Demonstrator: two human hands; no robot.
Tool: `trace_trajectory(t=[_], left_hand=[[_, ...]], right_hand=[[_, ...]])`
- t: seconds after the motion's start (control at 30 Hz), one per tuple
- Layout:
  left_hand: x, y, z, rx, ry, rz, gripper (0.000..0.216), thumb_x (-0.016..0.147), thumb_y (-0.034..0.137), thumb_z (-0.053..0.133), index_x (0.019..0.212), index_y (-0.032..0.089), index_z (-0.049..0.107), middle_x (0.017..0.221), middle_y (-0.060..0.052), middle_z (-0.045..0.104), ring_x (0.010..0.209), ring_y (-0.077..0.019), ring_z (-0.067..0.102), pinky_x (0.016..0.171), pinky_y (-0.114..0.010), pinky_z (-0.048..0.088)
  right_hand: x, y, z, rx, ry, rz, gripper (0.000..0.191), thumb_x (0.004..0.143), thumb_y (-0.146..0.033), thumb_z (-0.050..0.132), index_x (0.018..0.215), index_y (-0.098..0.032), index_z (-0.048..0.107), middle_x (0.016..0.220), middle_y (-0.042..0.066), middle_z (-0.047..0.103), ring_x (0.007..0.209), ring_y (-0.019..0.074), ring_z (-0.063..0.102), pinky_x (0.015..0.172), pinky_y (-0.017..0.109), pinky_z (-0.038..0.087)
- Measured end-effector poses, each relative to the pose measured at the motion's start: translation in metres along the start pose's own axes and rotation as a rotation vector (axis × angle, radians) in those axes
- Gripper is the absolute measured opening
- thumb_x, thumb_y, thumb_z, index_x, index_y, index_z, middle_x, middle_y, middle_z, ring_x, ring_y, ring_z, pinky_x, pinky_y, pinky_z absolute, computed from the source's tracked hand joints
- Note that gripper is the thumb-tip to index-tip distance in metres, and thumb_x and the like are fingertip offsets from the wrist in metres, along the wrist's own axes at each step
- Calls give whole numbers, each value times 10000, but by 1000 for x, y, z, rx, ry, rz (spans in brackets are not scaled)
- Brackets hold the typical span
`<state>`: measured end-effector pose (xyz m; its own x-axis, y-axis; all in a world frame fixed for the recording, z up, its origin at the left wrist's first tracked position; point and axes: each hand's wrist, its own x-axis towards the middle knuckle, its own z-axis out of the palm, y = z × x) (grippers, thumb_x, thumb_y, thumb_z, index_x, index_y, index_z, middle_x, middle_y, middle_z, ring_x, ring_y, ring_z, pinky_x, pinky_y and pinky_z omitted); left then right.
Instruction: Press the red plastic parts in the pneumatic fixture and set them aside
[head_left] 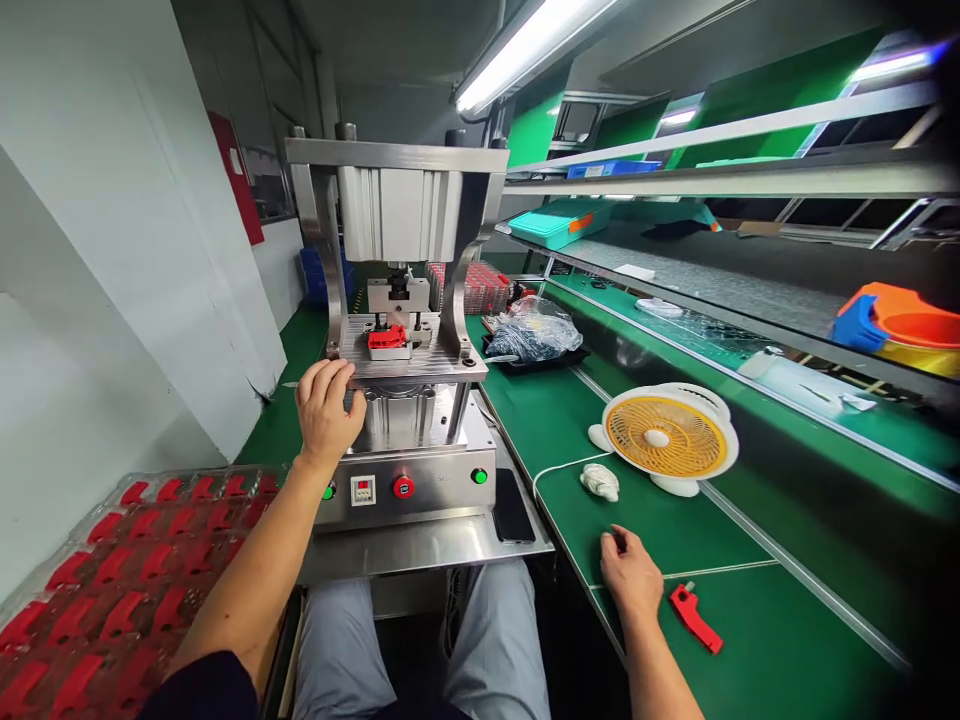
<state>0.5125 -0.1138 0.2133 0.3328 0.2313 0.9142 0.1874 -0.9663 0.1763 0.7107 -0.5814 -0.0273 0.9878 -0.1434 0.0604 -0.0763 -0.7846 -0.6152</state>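
My left hand (327, 408) rests on the front left edge of the press machine's metal plate (442, 362), fingers curled over the edge and holding nothing. A red plastic part (387, 338) sits in the fixture under the press head (397, 212). My right hand (631, 574) lies on the green bench (765, 630) with fingers curled, and I cannot make out anything in them. Another red plastic part (696, 617) lies on the bench just to the right of that hand.
A clear tray of several red parts (112, 575) sits at lower left. The machine's front panel has a red button (403, 487) and green buttons; a black phone (513, 506) lies beside it. A small yellow fan (666, 437), a white lump (600, 481) and a plastic bag (534, 331) are on the bench.
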Motion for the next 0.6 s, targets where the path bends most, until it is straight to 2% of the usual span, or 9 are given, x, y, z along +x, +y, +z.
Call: trace_trajectory(t=[0.3,0.6], left_hand=[[-3,6,-3,-40,-1,-44,385,851,197,599,1228,210,672,1291,-119,698,1333,-312,536,1158,-533,417],[-3,8,-7,-10,3,-24,346,871,205,600,1210,202,671,1280,-112,716,1321,-307,563,1127,-514,445]], right_hand=[[3,9,3,-7,7,1,507,864,-398,448,1199,-126,715,1096,174,743,1022,375,682,890,466,527],[2,9,2,-18,-17,-10,527,878,-403,431,1216,-119,718,1148,176,731,1091,363,666,946,446,505]])
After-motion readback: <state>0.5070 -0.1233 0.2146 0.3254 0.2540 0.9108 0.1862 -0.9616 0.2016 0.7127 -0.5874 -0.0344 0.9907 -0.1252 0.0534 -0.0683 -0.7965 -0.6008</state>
